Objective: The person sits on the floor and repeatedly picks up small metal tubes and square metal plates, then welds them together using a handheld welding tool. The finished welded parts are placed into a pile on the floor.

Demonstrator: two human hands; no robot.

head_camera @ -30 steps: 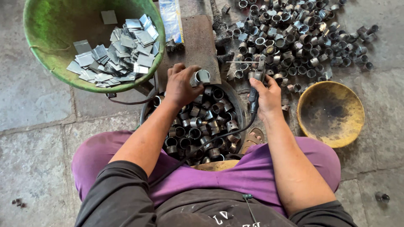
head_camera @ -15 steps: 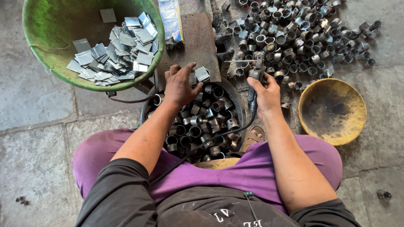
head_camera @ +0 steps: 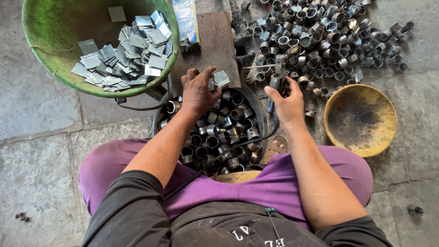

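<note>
Grey stone paving [head_camera: 41,151] serves as the work surface, with the person seated on it. At ten o'clock a green basin [head_camera: 50,27] is stocked with flat metal squares [head_camera: 123,55]. A small metal piece [head_camera: 221,78] is pinched in the fingertips of the left hand [head_camera: 197,91] above a dark pan [head_camera: 256,107] crowded with short metal rings [head_camera: 219,132]. The right hand [head_camera: 287,103] is closed around a corded tool [head_camera: 277,77]. At one o'clock many rings [head_camera: 320,41] are spread on the floor; a yellow bowl [head_camera: 361,120] lies at three o'clock. Much is judged done, yet plenty of squares are left.
</note>
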